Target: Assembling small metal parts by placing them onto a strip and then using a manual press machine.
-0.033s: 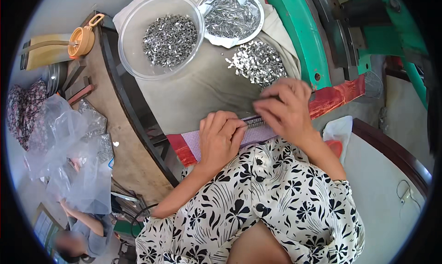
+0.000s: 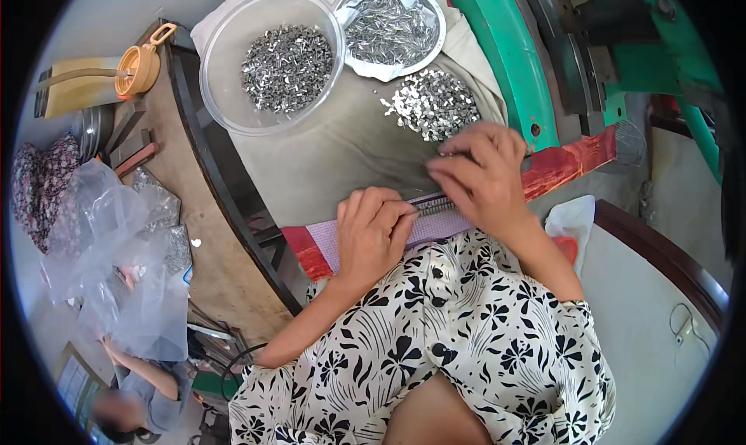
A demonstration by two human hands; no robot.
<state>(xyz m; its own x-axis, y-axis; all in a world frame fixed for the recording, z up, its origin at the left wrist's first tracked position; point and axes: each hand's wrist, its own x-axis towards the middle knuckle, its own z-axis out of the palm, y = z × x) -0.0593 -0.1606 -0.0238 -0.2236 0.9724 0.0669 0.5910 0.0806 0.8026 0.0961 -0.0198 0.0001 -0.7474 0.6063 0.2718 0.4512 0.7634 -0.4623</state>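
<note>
My left hand [image 2: 369,231] rests at the near edge of the work surface, its fingers curled and the thumb closed against the end of a narrow dark metal strip [image 2: 437,205]. A close row of small metal bits runs along this strip. Above its right end hovers my right hand [image 2: 489,181], fingers bent together; whatever they pinch is too small to name. Just beyond the right hand lies a loose heap of small shiny metal pieces [image 2: 435,107] on the grey-green cloth [image 2: 318,165]. A checked lilac cloth [image 2: 427,231] lies under the strip.
At the back stand a clear plastic bowl [image 2: 211,84] of small metal parts and a white bowl [image 2: 440,37] of thin metal pins. A green machine frame [image 2: 505,57] rises at the right. A wooden bench [image 2: 210,243] with plastic bags [image 2: 116,251] is at the left; another person [image 2: 159,391] sits beyond.
My right hand has shifted slightly, with thumb and fingertips drawn a little closer together. The left hand and the strip look unmoved.
</note>
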